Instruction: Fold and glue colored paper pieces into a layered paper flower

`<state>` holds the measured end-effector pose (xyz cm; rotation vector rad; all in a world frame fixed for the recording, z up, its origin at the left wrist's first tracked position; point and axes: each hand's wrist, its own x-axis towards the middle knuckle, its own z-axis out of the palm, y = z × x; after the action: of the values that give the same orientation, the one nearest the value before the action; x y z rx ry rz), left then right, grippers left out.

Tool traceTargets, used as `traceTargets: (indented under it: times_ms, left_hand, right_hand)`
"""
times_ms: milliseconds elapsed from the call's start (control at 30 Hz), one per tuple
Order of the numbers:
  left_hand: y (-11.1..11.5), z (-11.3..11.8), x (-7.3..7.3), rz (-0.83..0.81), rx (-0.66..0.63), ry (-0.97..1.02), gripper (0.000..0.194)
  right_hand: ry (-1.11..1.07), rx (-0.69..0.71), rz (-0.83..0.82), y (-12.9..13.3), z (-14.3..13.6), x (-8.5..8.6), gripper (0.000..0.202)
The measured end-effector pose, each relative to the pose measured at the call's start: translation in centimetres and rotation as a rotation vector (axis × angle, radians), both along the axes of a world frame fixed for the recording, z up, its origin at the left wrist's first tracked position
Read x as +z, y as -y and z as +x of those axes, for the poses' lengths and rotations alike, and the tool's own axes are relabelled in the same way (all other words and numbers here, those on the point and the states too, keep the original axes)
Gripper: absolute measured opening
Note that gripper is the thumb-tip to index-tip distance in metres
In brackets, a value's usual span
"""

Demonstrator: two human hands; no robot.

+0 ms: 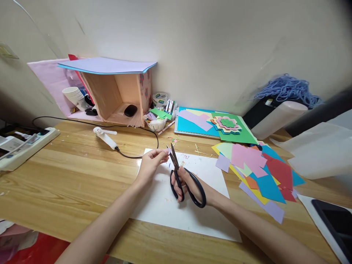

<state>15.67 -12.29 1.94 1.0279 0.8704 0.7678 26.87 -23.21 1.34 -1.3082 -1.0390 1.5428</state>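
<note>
My right hand [187, 183] grips black-handled scissors [197, 191], its fingers through the loops. The blades are slightly parted and point away from me. In my left hand [154, 161] a small piece of light purple paper [169, 150] is pinched between thumb and fingers, right beside the blade tips. Whether the blades touch the paper cannot be made out. Both hands are above a white sheet [176, 220] marked with small coloured smudges. Several cut coloured papers [247, 159] lie in a loose pile to the right.
Behind are a glue gun [106, 138] with its black cable, an open cardboard box [110, 91], and a small bowl [156, 125] of scraps. A layered paper flower [227, 124] rests on coloured sheets. Blue yarn [288, 90], a phone [335, 220] and a power strip [30, 148] sit toward the sides.
</note>
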Motion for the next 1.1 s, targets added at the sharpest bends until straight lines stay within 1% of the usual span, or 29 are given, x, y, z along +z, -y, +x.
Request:
traceTargets:
  times_ms: [200,367,533,767,933,1100]
  left_hand:
    - [0.33,-0.08,0.47,-0.048,0.018,0.014,0.025]
    - [0.19,-0.17,0.20,-0.050,0.048,0.007,0.027]
    - [0.22,-0.16,0.15,-0.055,0.050,0.003,0.027]
    - [0.40,-0.09,0.21,-0.048,0.039,-0.023,0.028]
    - [0.41,-0.19,-0.02,-0.036,0.039,-0.012,0.028]
    - [0.52,-0.20,0.00,-0.036,0.044,-0.025,0.027]
  right_hand:
    - [0.169,-0.005,0.025,0.39,0.19,-0.28,0.054]
    - [0.265,0.011,0.032,0.33,0.28,-0.08,0.055]
    - [0.289,0.034,0.002,0.36,0.22,0.31,0.055]
    - [0.308,0.010,0.009,0.37,0.41,-0.17,0.053]
    - [0.316,0.028,0.011,0.36,0.37,-0.02,0.053]
    - [0.332,0.017,0.018,0.42,0.32,-0.04,0.053]
